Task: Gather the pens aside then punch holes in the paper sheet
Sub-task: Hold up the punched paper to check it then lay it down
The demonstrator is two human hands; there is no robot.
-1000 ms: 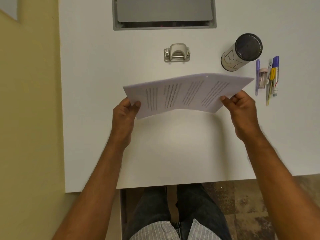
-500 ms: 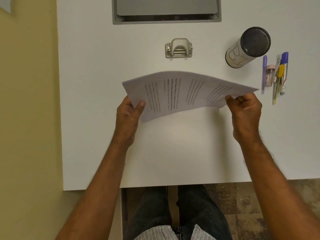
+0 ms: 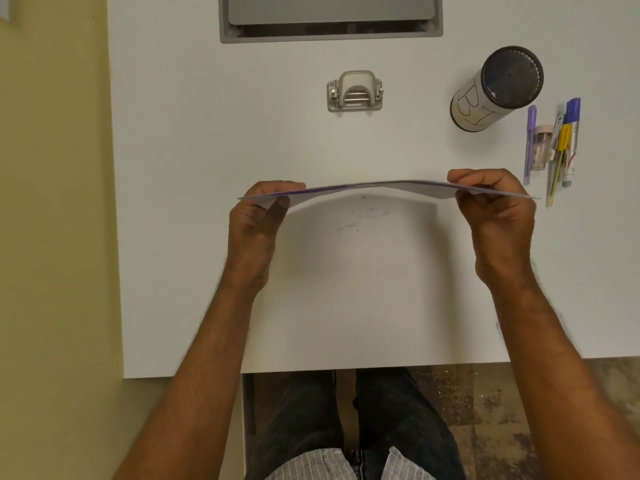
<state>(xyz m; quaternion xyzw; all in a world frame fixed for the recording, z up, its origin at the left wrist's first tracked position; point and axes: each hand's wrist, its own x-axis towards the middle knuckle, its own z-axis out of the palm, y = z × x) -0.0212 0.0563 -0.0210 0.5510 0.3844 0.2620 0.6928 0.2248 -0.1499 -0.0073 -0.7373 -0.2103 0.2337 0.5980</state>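
Observation:
A printed paper sheet point(image 3: 381, 188) is held above the white table point(image 3: 346, 306), seen almost edge-on and bowed upward in the middle. My left hand point(image 3: 258, 220) pinches its left end and my right hand point(image 3: 495, 209) pinches its right end. A grey metal hole punch point(image 3: 355, 91) stands on the table beyond the sheet, apart from it. Several pens point(image 3: 557, 143), purple, yellow and blue, lie bunched together at the right side of the table, just beyond my right hand.
A white cylinder with a black lid point(image 3: 498, 88) lies tilted left of the pens. A grey recessed tray point(image 3: 330, 19) sits at the table's far edge. A yellow wall point(image 3: 52, 237) borders the left. My legs show below the near edge.
Both hands have tipped the sheet from showing its printed face to nearly edge-on, and drawn it slightly toward me. The pens and the punch have stayed in place.

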